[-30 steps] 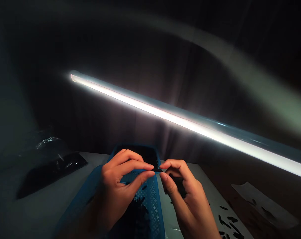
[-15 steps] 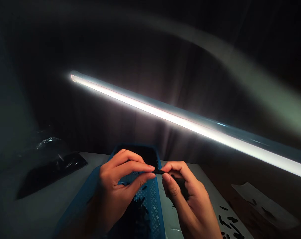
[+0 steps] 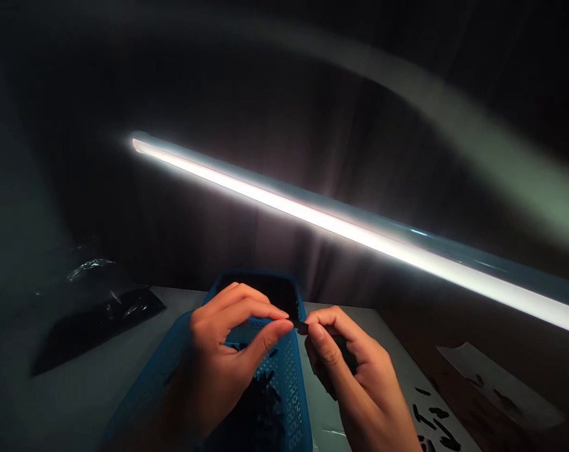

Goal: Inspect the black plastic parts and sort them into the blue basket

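A small dark piece (image 3: 302, 328) is pinched between the fingertips of both hands, above the right edge of a blue basket. My left hand (image 3: 244, 342) grips its left end with thumb and fingers. At its right end, the thumb and index finger of my right hand (image 3: 352, 358) are closed on it. Something dark, too unclear to name, shows inside the curled fingers of my right hand. Below my left hand, the blue perforated basket (image 3: 299, 389) holds many small dark pieces (image 3: 265, 392).
A second blue basket (image 3: 284, 277) stands behind. Clear plastic with a dark bag (image 3: 100, 320) lies at the left. Several dark pieces (image 3: 437, 424) are scattered at the right, near a white sheet (image 3: 524, 392). A bright tube lamp (image 3: 312, 216) crosses above the hands.
The small dark piece has tilted and turned slightly between the fingertips. My left thumb has moved up a little, and the fingers of my right hand have shifted slightly.
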Tool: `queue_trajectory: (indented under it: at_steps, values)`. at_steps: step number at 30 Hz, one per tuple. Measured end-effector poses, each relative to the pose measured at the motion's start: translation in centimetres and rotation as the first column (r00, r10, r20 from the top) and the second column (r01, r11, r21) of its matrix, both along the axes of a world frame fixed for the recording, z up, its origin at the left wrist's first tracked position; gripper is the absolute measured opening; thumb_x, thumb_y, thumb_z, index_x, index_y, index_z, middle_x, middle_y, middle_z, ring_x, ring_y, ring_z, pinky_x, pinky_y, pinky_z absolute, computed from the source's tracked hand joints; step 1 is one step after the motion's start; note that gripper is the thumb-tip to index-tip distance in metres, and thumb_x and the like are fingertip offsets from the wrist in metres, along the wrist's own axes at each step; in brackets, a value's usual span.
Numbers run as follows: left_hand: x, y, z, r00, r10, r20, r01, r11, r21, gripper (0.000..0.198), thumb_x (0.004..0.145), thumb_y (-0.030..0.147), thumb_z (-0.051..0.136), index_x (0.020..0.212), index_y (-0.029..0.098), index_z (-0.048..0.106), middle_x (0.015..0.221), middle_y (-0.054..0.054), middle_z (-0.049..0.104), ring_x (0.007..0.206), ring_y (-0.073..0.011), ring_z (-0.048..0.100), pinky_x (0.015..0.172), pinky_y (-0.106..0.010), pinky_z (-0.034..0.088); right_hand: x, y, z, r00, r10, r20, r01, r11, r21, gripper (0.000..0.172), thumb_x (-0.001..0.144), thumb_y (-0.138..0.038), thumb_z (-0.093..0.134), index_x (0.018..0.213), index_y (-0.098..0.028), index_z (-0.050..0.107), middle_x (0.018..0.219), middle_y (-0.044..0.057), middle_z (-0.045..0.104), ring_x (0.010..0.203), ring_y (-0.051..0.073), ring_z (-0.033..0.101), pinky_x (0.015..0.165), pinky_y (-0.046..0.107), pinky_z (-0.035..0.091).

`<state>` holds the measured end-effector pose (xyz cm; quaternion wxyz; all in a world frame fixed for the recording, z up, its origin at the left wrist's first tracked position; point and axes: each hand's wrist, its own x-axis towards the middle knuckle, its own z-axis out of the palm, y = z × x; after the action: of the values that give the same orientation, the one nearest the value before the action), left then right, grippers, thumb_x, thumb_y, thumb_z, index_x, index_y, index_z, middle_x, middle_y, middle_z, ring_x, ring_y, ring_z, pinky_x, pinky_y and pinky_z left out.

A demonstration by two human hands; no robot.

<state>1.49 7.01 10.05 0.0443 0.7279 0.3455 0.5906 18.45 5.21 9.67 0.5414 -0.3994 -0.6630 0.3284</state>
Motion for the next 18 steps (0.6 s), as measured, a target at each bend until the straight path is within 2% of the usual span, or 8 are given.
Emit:
queue_trajectory:
  at_steps: [2,4,6,8,10,13,15,18]
  values:
    - [-0.1,0.4,0.0,0.995,0.096,0.022,-0.094,0.993,-0.07,0.01,0.087,0.018,0.069,0.079,0.023,0.072,0.076,0.003,0.068,0.072,-0.0125,0.061,0.066,-0.024,0.047,0.1,0.3,-0.2,0.996,-0.027,0.079,0.028,1.0,-0.008,0.028,0.096,-0.044,0.05,0.082,-0.021,0.058,0.062,-0.004,0.041,0.055,0.013,0.035,0.048,0.024,0.03]
    - [-0.1,0.6,0.1,0.989,0.146,0.034,-0.141,0.983,-0.118,0.004,0.085,0.02,0.07,0.087,0.023,0.072,0.08,0.002,0.068,0.074,-0.0137,0.06,0.066,-0.025,0.046,0.2,0.7,-0.4,0.982,-0.051,0.183,0.057,0.998,-0.026,0.026,0.097,-0.043,0.047,0.086,-0.022,0.058,0.062,-0.004,0.043,0.055,0.013,0.036,0.049,0.024,0.03]
    - [0.1,0.3,0.1,0.997,0.073,0.0,-0.072,0.985,-0.155,0.015,0.082,0.022,0.074,0.096,0.025,0.071,0.086,0.002,0.069,0.078,-0.0145,0.06,0.067,-0.026,0.046,0.2,1.0,-0.9,0.96,-0.056,0.275,0.068,0.997,-0.036,0.02,0.097,-0.039,0.045,0.092,-0.023,0.057,0.063,-0.005,0.045,0.054,0.014,0.037,0.05,0.024,0.03]
    - [0.4,-0.2,-0.1,0.993,-0.101,-0.068,0.087,0.979,-0.187,0.02,0.079,0.021,0.077,0.098,0.026,0.071,0.09,0.002,0.068,0.081,-0.0144,0.061,0.071,-0.025,0.047,0.2,1.2,-1.5,0.945,-0.025,0.326,0.036,0.999,-0.03,0.011,0.094,-0.03,0.046,0.097,-0.024,0.054,0.063,-0.005,0.048,0.053,0.014,0.04,0.05,0.024,0.031]
    - [0.9,-0.7,-0.5,0.964,-0.239,-0.114,0.215,0.958,-0.191,0.02,0.078,0.016,0.078,0.095,0.025,0.073,0.09,0.003,0.069,0.082,-0.0137,0.062,0.075,-0.025,0.048,0.1,1.3,-2.1,0.939,0.02,0.343,-0.017,1.0,-0.01,0.019,0.086,-0.017,0.046,0.102,-0.024,0.052,0.064,-0.005,0.051,0.054,0.014,0.044,0.051,0.023,0.034]
    - [1.4,-0.9,-1.1,0.959,-0.257,-0.117,0.237,0.957,-0.165,0.015,0.081,0.01,0.074,0.087,0.024,0.074,0.087,0.002,0.068,0.08,-0.0121,0.062,0.077,-0.023,0.048,-0.1,1.2,-2.7,0.938,0.04,0.344,-0.049,0.999,0.018,0.039,0.074,-0.006,0.044,0.107,-0.024,0.051,0.067,-0.005,0.054,0.057,0.015,0.052,0.053,0.023,0.036]
    - [1.4,-0.8,-1.3,0.964,-0.247,-0.101,0.229,0.959,-0.164,0.014,0.082,0.01,0.072,0.084,0.023,0.074,0.083,0.002,0.068,0.078,-0.0117,0.062,0.075,-0.023,0.048,-0.2,1.1,-2.6,0.938,0.045,0.342,-0.052,0.999,0.011,0.035,0.078,-0.007,0.043,0.107,-0.024,0.051,0.067,-0.005,0.056,0.058,0.016,0.055,0.052,0.023,0.036]
    - [1.2,-0.5,-1.0,0.976,-0.213,-0.041,0.202,0.963,-0.176,0.012,0.084,0.012,0.07,0.084,0.023,0.074,0.082,0.002,0.068,0.078,-0.0121,0.062,0.073,-0.023,0.048,0.0,0.9,-1.9,0.943,0.023,0.332,-0.028,1.0,0.01,0.021,0.089,-0.016,0.044,0.107,-0.023,0.052,0.065,-0.005,0.056,0.055,0.015,0.052,0.05,0.023,0.036]
